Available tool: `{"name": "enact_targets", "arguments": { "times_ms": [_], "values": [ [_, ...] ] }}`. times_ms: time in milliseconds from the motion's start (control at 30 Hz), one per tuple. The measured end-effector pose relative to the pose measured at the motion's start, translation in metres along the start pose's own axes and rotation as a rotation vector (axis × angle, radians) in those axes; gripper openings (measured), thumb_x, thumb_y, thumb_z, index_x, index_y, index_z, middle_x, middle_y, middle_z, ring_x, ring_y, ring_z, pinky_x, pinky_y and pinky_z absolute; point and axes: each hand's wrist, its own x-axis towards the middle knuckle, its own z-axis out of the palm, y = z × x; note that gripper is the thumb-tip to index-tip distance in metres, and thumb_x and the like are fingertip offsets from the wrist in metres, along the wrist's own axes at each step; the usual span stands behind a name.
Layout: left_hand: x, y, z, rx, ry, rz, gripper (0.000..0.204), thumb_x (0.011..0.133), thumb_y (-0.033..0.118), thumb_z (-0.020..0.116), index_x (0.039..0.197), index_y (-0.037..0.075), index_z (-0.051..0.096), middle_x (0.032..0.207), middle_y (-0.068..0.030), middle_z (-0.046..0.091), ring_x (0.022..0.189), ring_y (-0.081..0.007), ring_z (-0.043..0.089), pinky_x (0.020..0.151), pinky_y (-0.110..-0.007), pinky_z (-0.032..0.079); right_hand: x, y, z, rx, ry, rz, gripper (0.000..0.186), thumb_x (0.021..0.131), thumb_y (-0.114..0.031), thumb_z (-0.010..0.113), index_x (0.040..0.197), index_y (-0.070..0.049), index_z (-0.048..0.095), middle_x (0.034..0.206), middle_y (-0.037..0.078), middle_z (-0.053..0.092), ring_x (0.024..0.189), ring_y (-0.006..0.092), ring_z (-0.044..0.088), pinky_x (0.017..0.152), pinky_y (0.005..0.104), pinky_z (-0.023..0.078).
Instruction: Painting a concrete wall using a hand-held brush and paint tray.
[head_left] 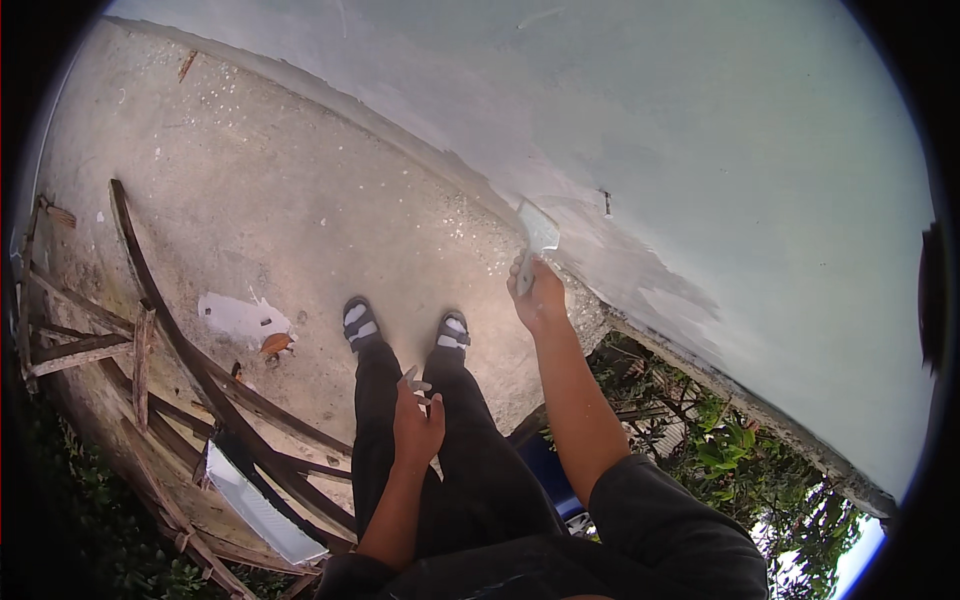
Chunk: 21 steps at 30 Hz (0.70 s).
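Note:
My right hand (pixel 537 295) is wrapped around the handle of a putty knife (pixel 540 228), whose broad whitish blade is close to the foot of the wall (pixel 760 170). Whether the blade touches the wall I cannot tell. Wet-looking greyish patches spread over the wall beside it. Lower down, in front of my legs, my left hand (pixel 416 430) hovers with thumb and fingers apart. Its fingertips look coated in pale grey-white paste, and I see no tool in it.
I stand in dark sandals (pixel 452 330) on a rough concrete floor (pixel 270 180). A white spill (pixel 240 315) and a dry brown leaf (pixel 276 344) lie to the left. Curved wooden strips (pixel 190 350) and a white panel (pixel 255 500) line the left edge. Leafy plants (pixel 725 440) grow at lower right.

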Motion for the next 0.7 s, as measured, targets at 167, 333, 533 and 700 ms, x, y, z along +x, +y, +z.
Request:
{"name": "enact_targets", "arguments": {
  "times_ms": [167, 333, 533, 700],
  "values": [
    [0.005, 0.015, 0.007, 0.028, 0.005, 0.052, 0.049, 0.082, 0.007, 0.058, 0.127, -0.001, 0.039, 0.096, -0.0113, 0.055, 0.076, -0.0205, 0.053, 0.070, -0.032, 0.045, -0.075, 0.000, 0.021, -0.116, -0.078, -0.165, 0.020, 0.096, -0.019, 0.046, 0.110, -0.006, 0.049, 0.093, 0.007, 0.058, 0.086, 0.0201, 0.059, 0.074, 0.0375, 0.051],
    [0.026, -0.012, 0.029, 0.070, -0.050, 0.064, 0.046, 0.085, 0.005, 0.055, 0.127, 0.001, 0.036, 0.095, -0.0105, 0.055, 0.076, -0.0167, 0.055, 0.062, -0.027, 0.047, -0.057, 0.018, 0.009, -0.040, -0.067, -0.347, 0.019, 0.096, -0.018, 0.045, 0.111, -0.006, 0.048, 0.099, 0.009, 0.058, 0.095, 0.0226, 0.059, 0.085, 0.0407, 0.049],
    [0.052, -0.075, 0.062, -0.045, -0.056, -0.071, 0.043, 0.086, 0.008, 0.055, 0.126, 0.001, 0.039, 0.091, -0.0096, 0.057, 0.075, -0.0184, 0.056, 0.067, -0.031, 0.047, 0.035, 0.043, -0.013, -0.092, -0.024, -0.399, 0.018, 0.097, -0.017, 0.044, 0.110, -0.005, 0.047, 0.099, 0.010, 0.059, 0.095, 0.0229, 0.059, 0.086, 0.0378, 0.047],
    [0.061, -0.109, 0.078, 0.009, -0.098, -0.125, 0.042, 0.086, 0.008, 0.055, 0.125, 0.002, 0.040, 0.088, -0.0088, 0.058, 0.071, -0.0172, 0.057, 0.066, -0.031, 0.047, 0.095, 0.073, -0.036, -0.136, -0.012, -0.329, 0.019, 0.097, -0.016, 0.043, 0.110, -0.003, 0.047, 0.098, 0.010, 0.059, 0.093, 0.0226, 0.059, 0.085, 0.0342, 0.046]
  ]
}}
